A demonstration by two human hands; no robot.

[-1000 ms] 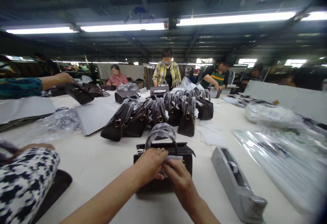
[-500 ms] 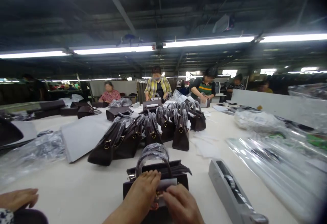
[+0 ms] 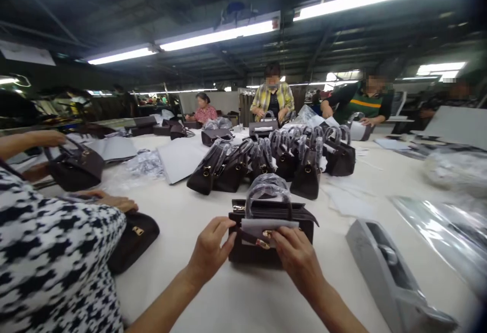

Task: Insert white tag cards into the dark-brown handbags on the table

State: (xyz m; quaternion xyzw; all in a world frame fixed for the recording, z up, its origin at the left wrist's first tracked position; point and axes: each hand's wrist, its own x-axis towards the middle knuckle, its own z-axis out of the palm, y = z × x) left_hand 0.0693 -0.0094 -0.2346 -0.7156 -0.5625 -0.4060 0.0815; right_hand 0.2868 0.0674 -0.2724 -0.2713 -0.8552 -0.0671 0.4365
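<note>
On the handbag [image 3: 251, 258], left hand [image 3: 208, 246] has shifted leftward; right hand [image 3: 300, 258] remains.

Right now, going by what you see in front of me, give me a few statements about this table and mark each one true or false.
1. The left hand is at the left side of the near bag, the right hand at its front. True.
2. The near bag is lying flat on its back. False: it stands upright on the table.
3. Clear plastic wraps the handles of the near bag. True.
4. The gray tape dispenser is left of the near bag. False: it is on the right.
5. The near bag is the only one on the table. False: a cluster of dark bags stands beyond it.
</note>
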